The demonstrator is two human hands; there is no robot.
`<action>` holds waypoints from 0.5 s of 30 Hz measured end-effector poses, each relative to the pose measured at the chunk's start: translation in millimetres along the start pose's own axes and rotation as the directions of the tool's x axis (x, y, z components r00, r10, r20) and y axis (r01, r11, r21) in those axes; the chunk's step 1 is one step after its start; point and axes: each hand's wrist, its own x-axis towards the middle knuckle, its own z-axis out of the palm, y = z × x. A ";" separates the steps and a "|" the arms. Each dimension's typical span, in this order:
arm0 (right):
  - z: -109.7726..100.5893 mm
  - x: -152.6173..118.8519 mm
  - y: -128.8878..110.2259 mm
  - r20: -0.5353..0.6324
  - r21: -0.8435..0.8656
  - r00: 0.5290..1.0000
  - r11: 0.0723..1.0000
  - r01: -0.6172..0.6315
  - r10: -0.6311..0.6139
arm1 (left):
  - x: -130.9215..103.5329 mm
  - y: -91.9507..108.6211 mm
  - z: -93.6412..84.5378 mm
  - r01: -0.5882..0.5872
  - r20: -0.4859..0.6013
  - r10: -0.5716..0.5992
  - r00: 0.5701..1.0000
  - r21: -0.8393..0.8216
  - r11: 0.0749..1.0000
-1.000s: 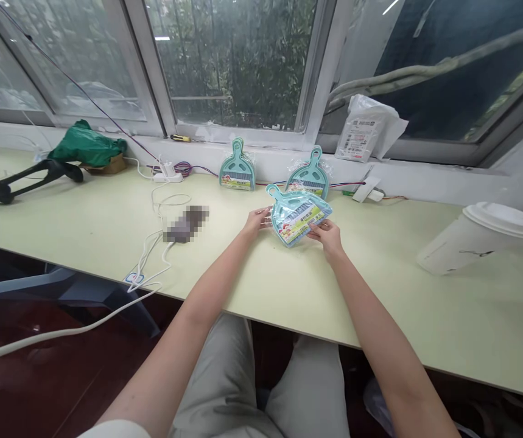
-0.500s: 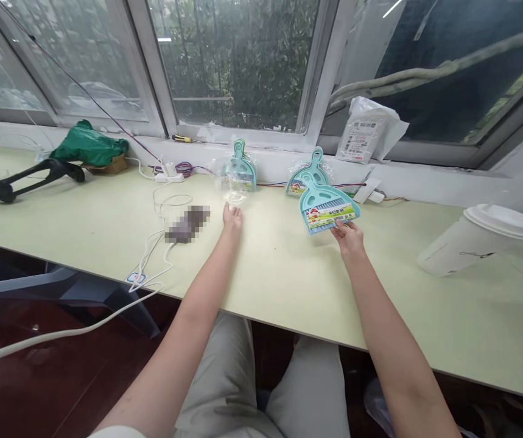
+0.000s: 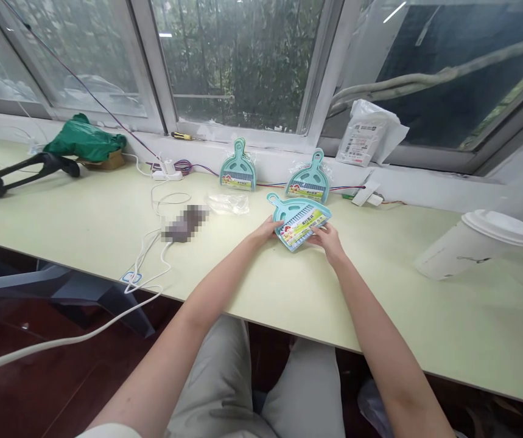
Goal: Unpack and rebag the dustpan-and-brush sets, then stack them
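Note:
A turquoise dustpan with a blue-bristled brush and a printed label is held above the table between both hands. My left hand grips its left edge, the thumb over the front. At its lower right edge, my right hand pinches the pan, fingers closed on it. A crumpled clear plastic bag lies on the table to the left of the hands. Behind, leaning on the wall, are a left group of dustpans and a right one in clear wrapping.
A white paper cup with a lid stands on the right. To the left are a blurred dark object with white cables, a power strip, a green bag and a black frame. A white package leans by the window.
My left hand has let go of the clear bag, which now lies on the table, and has moved right onto the dustpan. My right hand has brought the dustpan left and tilted it.

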 end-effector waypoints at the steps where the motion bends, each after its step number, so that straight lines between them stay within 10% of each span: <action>1: 2.4 -1.6 0.2 0.028 -0.041 0.999 0.999 -0.029 0.030 | 2.3 -3.0 2.0 -0.030 -0.051 0.030 0.998 0.005 1.000; 7: -9.2 2.7 1.1 0.024 -0.132 0.979 0.971 -0.197 0.202 | 8.8 -0.7 -6.1 -0.110 -0.308 0.119 0.944 0.046 0.993; 12: -44.5 16.4 -3.6 -0.376 0.126 0.926 0.992 0.009 0.040 | 6.5 6.5 -13.3 -0.052 -0.424 0.085 0.902 0.088 0.995; 15: -51.9 16.3 -8.9 -0.271 0.097 0.958 0.993 -0.067 0.092 | 5.6 6.3 -12.7 -0.081 -0.392 0.117 0.913 0.106 0.991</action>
